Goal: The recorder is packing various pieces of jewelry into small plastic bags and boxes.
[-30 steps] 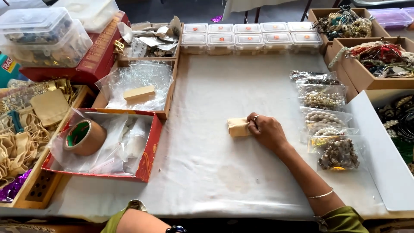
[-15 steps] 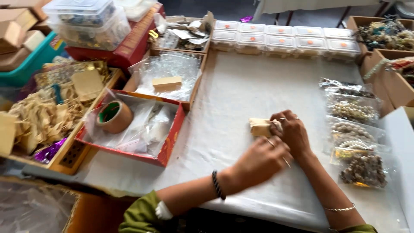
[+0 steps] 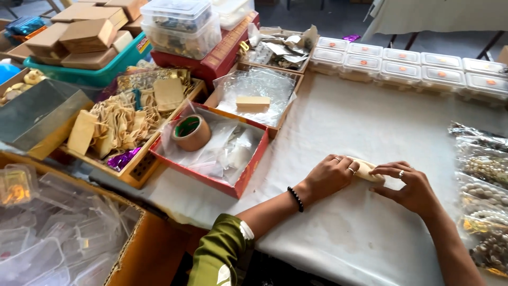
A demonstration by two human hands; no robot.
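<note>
Mostly hidden, small tan box (image 3: 365,169), btwn left hand (image 3: 329,178), right hand (image 3: 410,187)

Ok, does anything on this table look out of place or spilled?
Nothing stands out. Both hands, left and right, hold a small cream packet on the white cloth; the tape roll sits in its red tray.

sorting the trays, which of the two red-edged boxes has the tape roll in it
The nearer red-edged box, closest to the left hand, holds the brown tape roll among clear bags. The one behind it holds only a small tan block on plastic.
</note>
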